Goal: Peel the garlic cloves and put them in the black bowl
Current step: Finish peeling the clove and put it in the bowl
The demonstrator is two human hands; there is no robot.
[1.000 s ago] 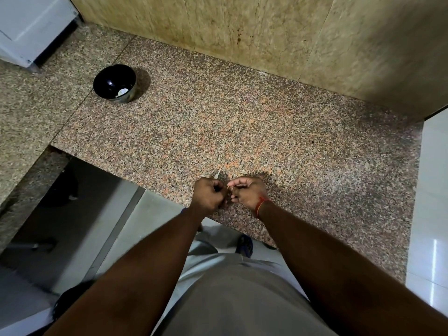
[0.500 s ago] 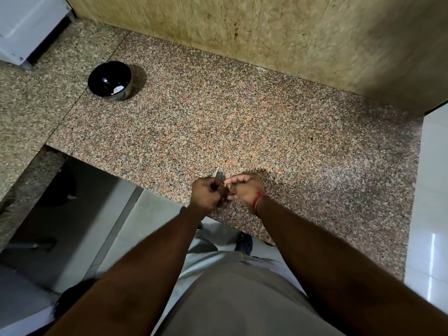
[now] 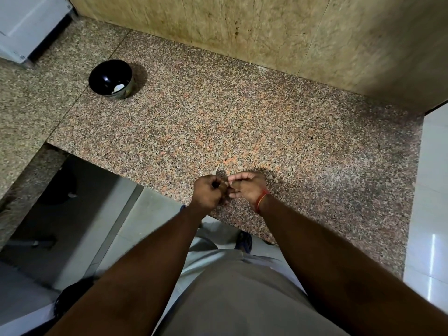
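Head view has your left hand balled into a fist near the front edge of the speckled pink-brown granite counter. A thin pale sliver pokes up out of it, maybe a small blade or a strip of skin, too small to call. Your right hand, the one with the red thread on the wrist, meets it knuckle to knuckle, fingers curled in and pinching at a small tan garlic clove that's mostly hidden between the two.

So I'd say you're mid-peel on this one. The glossy round black bowl sits well apart, up at the far left of the counter, with one whitish peeled clove in it. No other loose cloves are in view, so I can't tell how many remain.
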